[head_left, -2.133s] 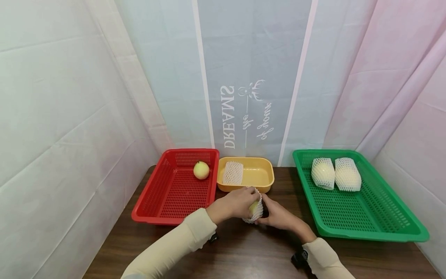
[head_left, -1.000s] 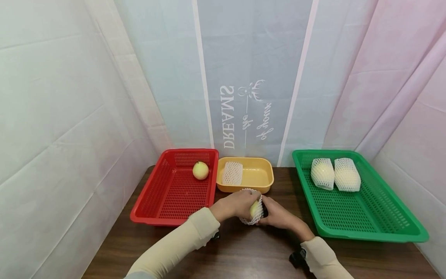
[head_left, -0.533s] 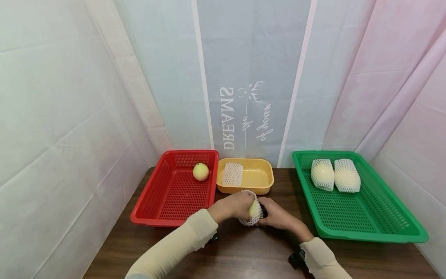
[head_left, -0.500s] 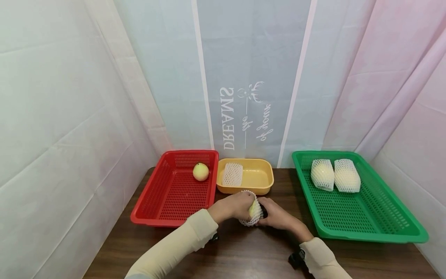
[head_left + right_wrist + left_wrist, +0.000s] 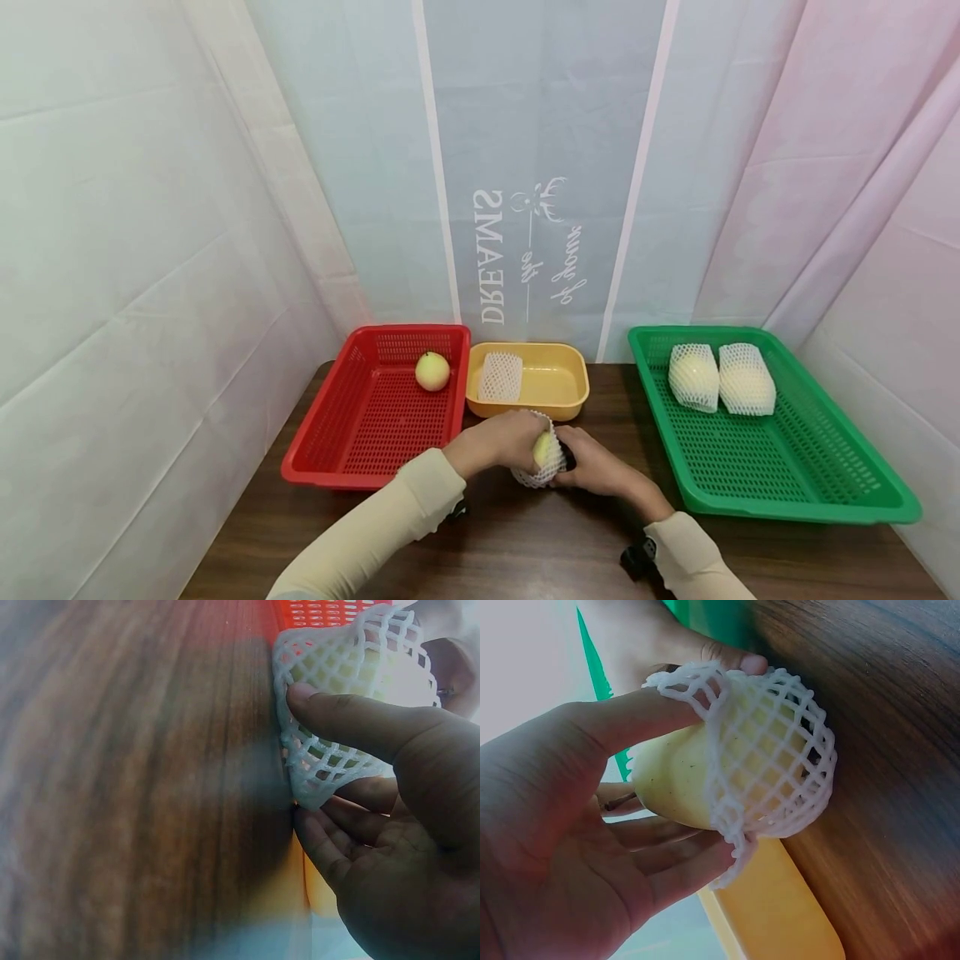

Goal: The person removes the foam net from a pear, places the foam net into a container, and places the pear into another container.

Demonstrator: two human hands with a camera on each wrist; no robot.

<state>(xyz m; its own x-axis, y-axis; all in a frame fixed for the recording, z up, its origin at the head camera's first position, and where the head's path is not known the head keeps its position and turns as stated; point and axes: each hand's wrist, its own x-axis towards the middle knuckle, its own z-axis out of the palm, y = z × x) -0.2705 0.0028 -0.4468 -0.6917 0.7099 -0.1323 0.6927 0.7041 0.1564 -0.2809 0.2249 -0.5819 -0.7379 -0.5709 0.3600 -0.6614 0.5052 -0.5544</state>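
Observation:
Over the table, in front of the yellow tray, both hands work on one pear (image 5: 667, 780) partly inside a white foam fruit net (image 5: 772, 750). My left hand (image 5: 510, 439) grips the stem end, thumb and fingertips tucked under the net's open edge; the stem points into its palm. My right hand (image 5: 596, 463) holds the netted end from the other side. In the right wrist view its thumb (image 5: 337, 712) presses on the mesh, with the fingers curled below. The pear's stem half shows bare in the left wrist view; the mesh covers the other half.
A red basket (image 5: 375, 479) on the left holds one bare pear (image 5: 432, 372). The yellow tray (image 5: 558, 385) holds flat foam netting (image 5: 501, 377). Two netted fruits (image 5: 693, 379) lie in the green basket (image 5: 795, 508) on the right. Fabric walls enclose the back and sides.
Both hands stay around the pear in nearly the same place. The net has shifted slightly to the left around the pear between them. Baskets and tray have not moved.

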